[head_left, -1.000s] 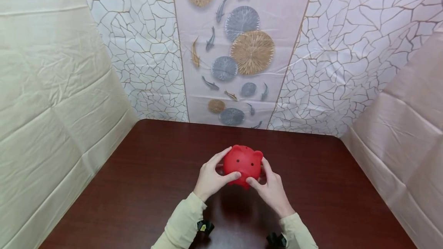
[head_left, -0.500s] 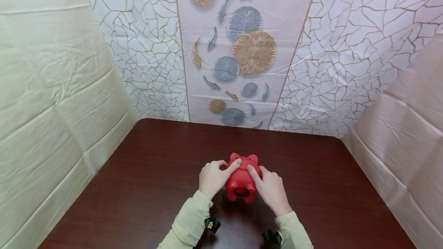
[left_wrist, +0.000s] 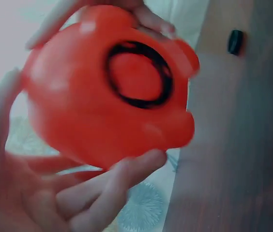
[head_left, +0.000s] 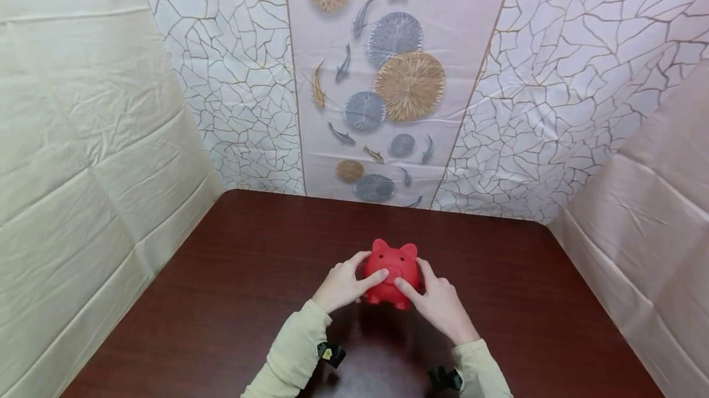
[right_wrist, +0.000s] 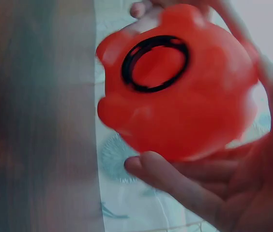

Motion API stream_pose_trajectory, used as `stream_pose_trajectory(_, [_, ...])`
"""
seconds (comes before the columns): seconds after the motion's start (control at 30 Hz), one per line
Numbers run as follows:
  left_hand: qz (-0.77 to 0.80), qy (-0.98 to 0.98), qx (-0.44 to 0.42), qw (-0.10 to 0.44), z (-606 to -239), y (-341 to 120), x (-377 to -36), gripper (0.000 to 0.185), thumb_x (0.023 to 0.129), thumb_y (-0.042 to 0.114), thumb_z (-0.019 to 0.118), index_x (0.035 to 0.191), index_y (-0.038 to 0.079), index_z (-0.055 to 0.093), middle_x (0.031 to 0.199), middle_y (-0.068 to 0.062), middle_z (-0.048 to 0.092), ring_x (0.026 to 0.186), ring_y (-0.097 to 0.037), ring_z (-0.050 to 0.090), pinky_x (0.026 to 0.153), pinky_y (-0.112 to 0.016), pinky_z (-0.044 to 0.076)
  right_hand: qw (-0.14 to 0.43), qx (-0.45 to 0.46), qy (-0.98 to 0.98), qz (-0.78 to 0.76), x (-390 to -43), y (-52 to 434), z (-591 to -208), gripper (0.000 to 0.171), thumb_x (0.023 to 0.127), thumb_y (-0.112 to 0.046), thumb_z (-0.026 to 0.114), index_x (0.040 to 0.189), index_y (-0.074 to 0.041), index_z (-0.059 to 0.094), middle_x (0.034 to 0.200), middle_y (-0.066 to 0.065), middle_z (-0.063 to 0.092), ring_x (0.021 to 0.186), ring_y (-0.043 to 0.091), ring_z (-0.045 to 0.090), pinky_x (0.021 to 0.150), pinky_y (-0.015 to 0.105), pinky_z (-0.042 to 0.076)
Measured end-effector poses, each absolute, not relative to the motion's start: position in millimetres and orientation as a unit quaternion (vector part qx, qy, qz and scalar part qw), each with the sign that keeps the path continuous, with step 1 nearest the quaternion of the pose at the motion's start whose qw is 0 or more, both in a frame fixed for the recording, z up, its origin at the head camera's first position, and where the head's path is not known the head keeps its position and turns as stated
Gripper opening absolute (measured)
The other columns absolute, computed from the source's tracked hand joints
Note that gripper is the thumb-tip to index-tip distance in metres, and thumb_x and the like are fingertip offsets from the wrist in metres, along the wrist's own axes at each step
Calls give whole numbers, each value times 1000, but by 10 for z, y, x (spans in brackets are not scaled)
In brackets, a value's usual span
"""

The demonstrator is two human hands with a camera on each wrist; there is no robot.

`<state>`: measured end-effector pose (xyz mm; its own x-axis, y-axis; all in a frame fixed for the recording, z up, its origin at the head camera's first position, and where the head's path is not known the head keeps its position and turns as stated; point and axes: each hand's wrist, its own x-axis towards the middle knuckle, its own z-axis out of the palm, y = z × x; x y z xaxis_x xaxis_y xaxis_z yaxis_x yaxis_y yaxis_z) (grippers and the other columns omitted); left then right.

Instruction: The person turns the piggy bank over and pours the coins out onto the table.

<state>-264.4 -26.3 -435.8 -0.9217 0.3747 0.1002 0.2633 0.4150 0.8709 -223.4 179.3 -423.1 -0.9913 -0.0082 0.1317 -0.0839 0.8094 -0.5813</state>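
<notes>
Your left hand [head_left: 342,285] and right hand [head_left: 442,306] clamp the red pig figure [head_left: 393,262]
Thumbs [head_left: 375,278] lie across its face; forearms [head_left: 293,349] angle inward.

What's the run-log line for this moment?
left hand: grips red piggy bank | right hand: grips opposite side | state: held above table, facing head camera | visible below: black ring
</notes>
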Motion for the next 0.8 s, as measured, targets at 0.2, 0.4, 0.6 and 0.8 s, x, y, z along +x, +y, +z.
stream_pose_trajectory(0.2, [575, 765, 281, 70, -4346, -330, -2671, 84, 82, 24, 77, 151, 29, 28, 145, -7, 47, 120, -29, 58, 86, -33, 58, 86, 114, -914, 380, -2250, 1879, -4248, 98, 76, -43, 80, 152, -20, 23, 136, 11, 57, 113, 27, 63, 90, 47, 55])
stream_pose_trajectory(0.4, [587, 747, 312, 33, -4367, -298, -2672, 97, 77, 18, 82, 152, 37, 24, 153, -1, 36, 123, -30, 57, 89, -30, 57, 138, 157, -889, 407, -2259, 1869, -4275, 107, 72, -31, 86, 154, -23, 18, 142, 14, 50, 115, 31, 62, 89, 49, 55])
stream_pose_trajectory(0.6, [596, 722, 349, -44, -4413, -266, -2668, 99, 71, 3, 84, 151, 23, 30, 162, -6, 22, 131, -33, 52, 97, -39, 53, 195, 194, -875, 399, -2295, 1825, -4355, 117, 66, -16, 90, 156, -22, 15, 143, 15, 48, 118, 30, 60, 92, 47, 55])
stream_pose_trajectory(0.8, [602, 698, 372, -109, -4419, -234, -2655, 96, 65, -5, 85, 146, 12, 37, 161, -12, 24, 135, -36, 46, 98, -43, 51, 239, 202, -864, 396, -2322, 1809, -4400, 121, 62, -11, 92, 156, -24, 16, 146, 10, 45, 125, 25, 53, 92, 39, 56])
